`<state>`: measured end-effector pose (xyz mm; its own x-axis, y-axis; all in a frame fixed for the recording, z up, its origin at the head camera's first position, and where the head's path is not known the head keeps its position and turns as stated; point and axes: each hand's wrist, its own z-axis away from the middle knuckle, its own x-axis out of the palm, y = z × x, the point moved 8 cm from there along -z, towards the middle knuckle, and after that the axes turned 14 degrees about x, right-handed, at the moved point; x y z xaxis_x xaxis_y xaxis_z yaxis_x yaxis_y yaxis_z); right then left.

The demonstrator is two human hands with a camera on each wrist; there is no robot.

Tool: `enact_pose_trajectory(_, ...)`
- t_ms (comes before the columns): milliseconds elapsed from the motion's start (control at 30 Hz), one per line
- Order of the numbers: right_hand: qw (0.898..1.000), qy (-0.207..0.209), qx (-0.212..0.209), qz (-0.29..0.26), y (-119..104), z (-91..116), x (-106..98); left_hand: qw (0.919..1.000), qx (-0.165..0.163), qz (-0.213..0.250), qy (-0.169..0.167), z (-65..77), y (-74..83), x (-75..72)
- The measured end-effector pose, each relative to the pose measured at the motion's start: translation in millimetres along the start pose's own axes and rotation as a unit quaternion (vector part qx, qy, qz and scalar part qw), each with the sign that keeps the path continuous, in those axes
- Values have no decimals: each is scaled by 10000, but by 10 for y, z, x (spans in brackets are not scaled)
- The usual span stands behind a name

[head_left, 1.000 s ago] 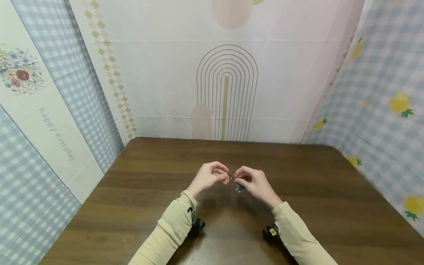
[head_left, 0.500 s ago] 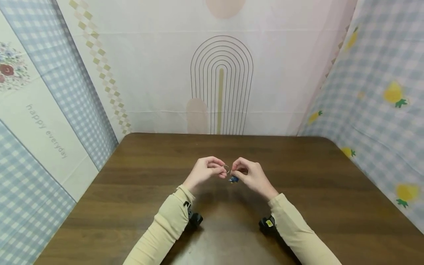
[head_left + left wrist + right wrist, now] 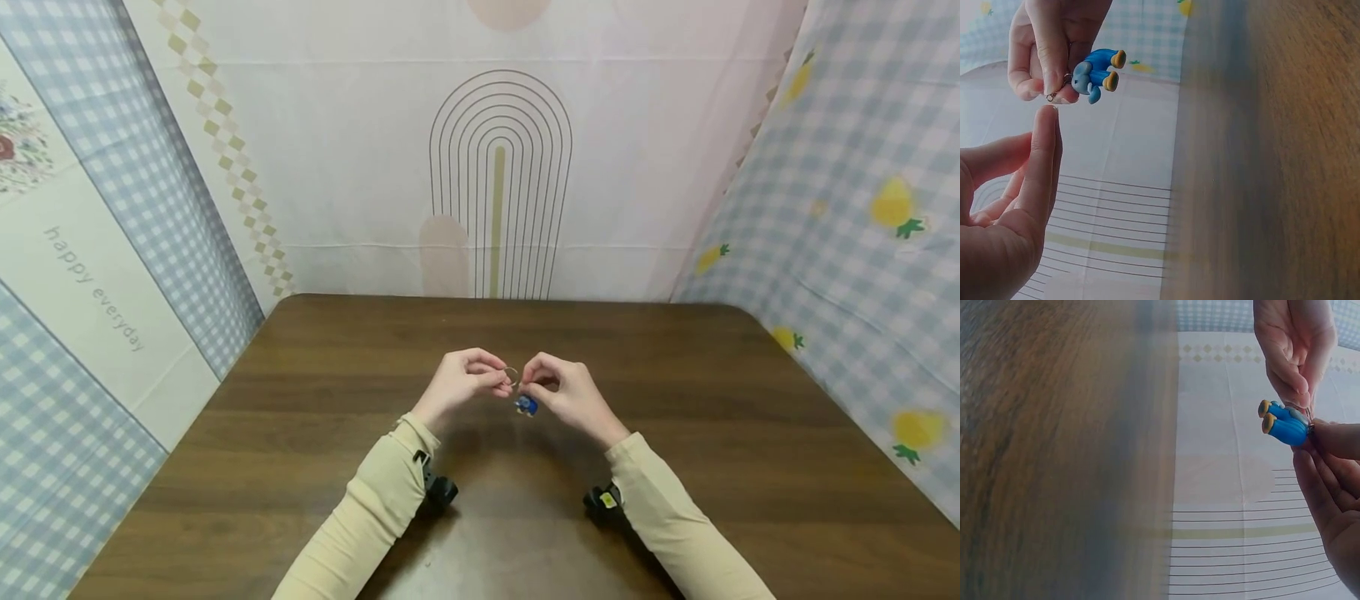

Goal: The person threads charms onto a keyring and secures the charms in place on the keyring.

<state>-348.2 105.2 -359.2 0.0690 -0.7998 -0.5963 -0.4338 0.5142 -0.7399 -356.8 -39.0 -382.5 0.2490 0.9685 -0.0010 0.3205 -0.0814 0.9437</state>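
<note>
Over the middle of the table, my left hand (image 3: 465, 383) pinches a thin metal key ring (image 3: 517, 375) between thumb and fingers. Facing it from the right, my right hand (image 3: 567, 397) pinches the small metal link (image 3: 1050, 97) at the top of a figurine charm (image 3: 527, 406). The charm is blue with yellow-orange feet and a grey-blue head, plainest in the left wrist view; it hangs just below the right fingertips. Both hands' fingertips are close together, with the ring's edge right at the link. In the right wrist view the charm (image 3: 1288, 428) partly hides the link.
Both hands are above a dark brown wooden table (image 3: 337, 333). Black wrist cameras (image 3: 441, 492) are strapped to both sleeves. A pale patterned cloth (image 3: 360, 167) hangs behind the table, with blue checked cloths (image 3: 847, 275) at the sides.
The hands have come slightly closer together, bringing the charm's link up to the key ring. The charm has swung a little in the right fingers, and the head view has shifted slightly.
</note>
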Motion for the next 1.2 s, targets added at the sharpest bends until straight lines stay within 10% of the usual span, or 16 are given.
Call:
enact_pose_trajectory(600, 9998, 204, -19, -58, -45, 16, -58, 9997, 235, -64, 96, 4, 14, 26)
enact_pose_trajectory(1000, 9997, 168, -10, -188, -24, -19, -76, 9872, 900, -1307, -163, -18, 160, 3)
enact_pose_trajectory(1200, 9992, 149, -65, -353, -18, -11, -78, 9864, 1038, -1233, -312, -17, 163, 13)
